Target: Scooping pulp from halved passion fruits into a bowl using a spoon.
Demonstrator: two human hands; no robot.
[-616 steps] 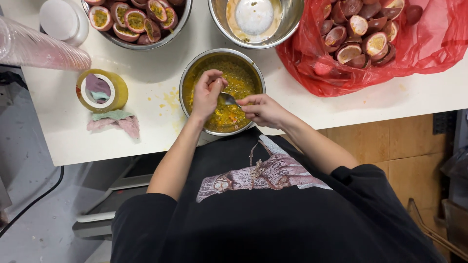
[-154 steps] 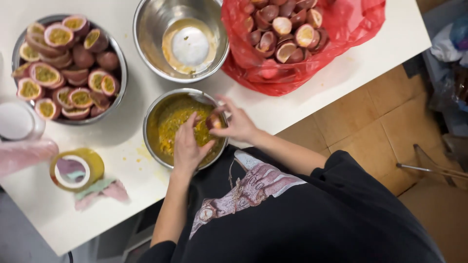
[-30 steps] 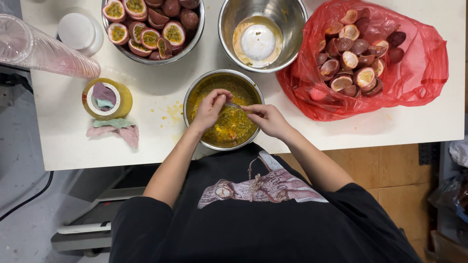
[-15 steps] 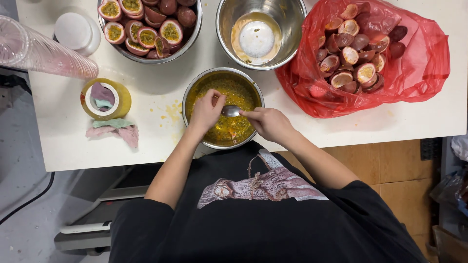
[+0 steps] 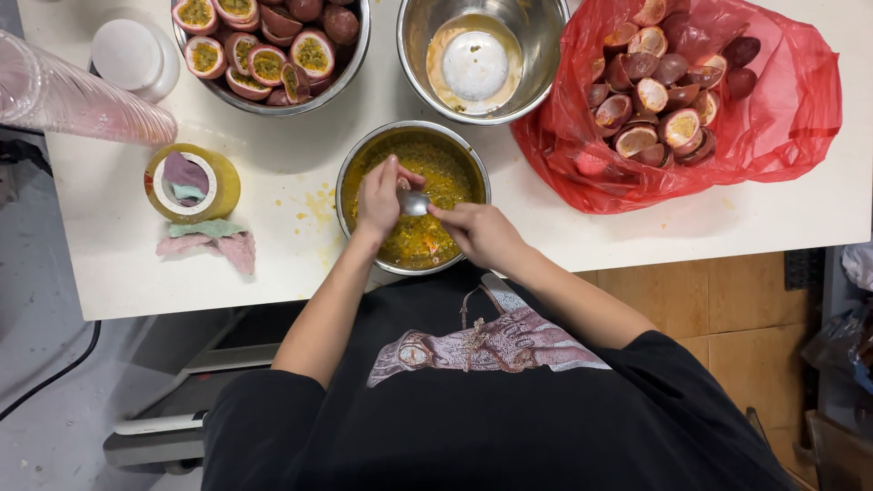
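Observation:
My left hand is curled over the steel bowl of yellow passion fruit pulp, closed on a passion fruit half that its fingers almost hide. My right hand holds a metal spoon, whose bowl rests against the left hand's fingers. Both hands hover just above the seedy pulp at the table's near edge.
A steel bowl of cut passion fruit halves stands at the back left. A second steel bowl holds pale liquid and a white round lid. A red plastic bag with scooped shells lies to the right. A yellow tape roll, a cloth, stacked clear cups and a white-lidded tub are on the left.
Both hands stay over the pulp bowl. The spoon has shifted slightly left, up against the left hand.

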